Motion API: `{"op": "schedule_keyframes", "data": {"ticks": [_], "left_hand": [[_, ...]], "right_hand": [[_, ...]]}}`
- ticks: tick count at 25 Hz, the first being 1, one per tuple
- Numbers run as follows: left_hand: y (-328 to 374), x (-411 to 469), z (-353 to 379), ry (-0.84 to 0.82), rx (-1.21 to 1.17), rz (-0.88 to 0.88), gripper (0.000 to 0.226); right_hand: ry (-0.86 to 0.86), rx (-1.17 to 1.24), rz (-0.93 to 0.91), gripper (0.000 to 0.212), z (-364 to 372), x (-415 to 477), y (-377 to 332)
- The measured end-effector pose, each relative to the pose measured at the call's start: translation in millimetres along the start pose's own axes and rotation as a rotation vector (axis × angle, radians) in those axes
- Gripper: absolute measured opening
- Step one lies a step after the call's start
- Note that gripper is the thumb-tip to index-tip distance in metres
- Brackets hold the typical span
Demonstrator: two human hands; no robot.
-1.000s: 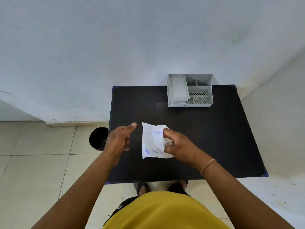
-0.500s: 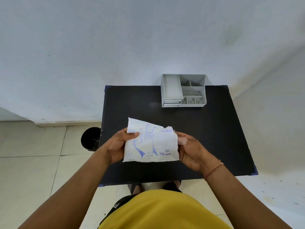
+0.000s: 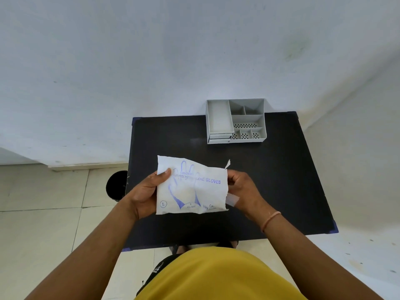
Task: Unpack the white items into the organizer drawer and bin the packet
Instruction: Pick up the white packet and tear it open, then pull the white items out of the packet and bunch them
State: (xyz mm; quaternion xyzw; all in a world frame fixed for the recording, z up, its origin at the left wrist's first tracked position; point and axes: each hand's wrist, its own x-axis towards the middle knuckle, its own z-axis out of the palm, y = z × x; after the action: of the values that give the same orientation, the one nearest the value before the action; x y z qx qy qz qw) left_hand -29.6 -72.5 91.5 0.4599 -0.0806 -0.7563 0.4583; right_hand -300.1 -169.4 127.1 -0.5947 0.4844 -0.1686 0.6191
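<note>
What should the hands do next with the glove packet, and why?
Probably the right hand should pull the white items out through the torn right edge of the packet, while the left hand keeps its grip. A thin white piece already shows there, and the organizer drawers look closed.

Bright, even daylight with soft, faint shadows. A dull sheen lies on the black desk [image 3: 281,180]. Wide-angle bending curves the wall [image 3: 129,61] edges; focus is mostly sharp.

Both hands raised before the chest, left hand [image 3: 145,192] and right hand [image 3: 242,190] each closed in a grip
</note>
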Motion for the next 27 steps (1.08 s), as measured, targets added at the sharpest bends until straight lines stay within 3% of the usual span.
{"op": "schedule_keyframes", "data": {"ticks": [2, 5, 7, 12, 15, 19, 21, 24, 25, 27], "left_hand": [[-6.5, 3.1, 1.7, 0.007, -0.015, -0.009, 0.069], [-18.9, 10.5, 4.5, 0.051, 0.004, -0.032, 0.049], [-26.8, 14.1, 6.7, 0.076, 0.039, -0.053, 0.045], [-46.7, 23.9, 21.7, 0.111, 0.110, -0.075, 0.051], [-55.5, 36.6, 36.6, 0.142, 0.123, -0.049, 0.050], [-64.7, 50.2, 65.5, 0.161, -0.002, -0.098, 0.051], [-67.6, 56.0, 78.7, 0.248, -0.040, -0.104, 0.054], [-72.6, 61.5, 87.9, 0.535, 0.034, -0.035, 0.052], [-74.5, 61.1, 86.9, 0.598, 0.072, -0.014, 0.050], [-77.4, 54.6, 83.6, 0.550, 0.101, -0.012, 0.047]], "right_hand": [[-0.062, 0.144, 0.084, 0.031, -9.3, 3.8, 8.6], [-0.278, 0.374, 0.360, 0.025, -18.5, 3.9, 24.5], [-0.378, 0.476, 0.424, 0.027, -24.4, 2.1, 34.6], [-0.383, 0.265, 0.400, 0.028, -40.6, 1.1, 37.8], [-0.266, 0.437, 0.487, 0.032, -54.2, 7.8, 36.7], [-0.360, 0.340, 0.474, 0.022, -80.7, 15.2, 36.4], [-0.282, 0.300, 0.488, 0.022, -85.5, 21.2, 43.4], [-0.168, 0.338, 0.393, 0.025, -89.0, 27.8, 55.0], [-0.193, 0.371, 0.378, 0.028, -89.6, 27.8, 57.9], [-0.354, 0.378, 0.351, 0.030, -86.9, 25.9, 62.3]]}}
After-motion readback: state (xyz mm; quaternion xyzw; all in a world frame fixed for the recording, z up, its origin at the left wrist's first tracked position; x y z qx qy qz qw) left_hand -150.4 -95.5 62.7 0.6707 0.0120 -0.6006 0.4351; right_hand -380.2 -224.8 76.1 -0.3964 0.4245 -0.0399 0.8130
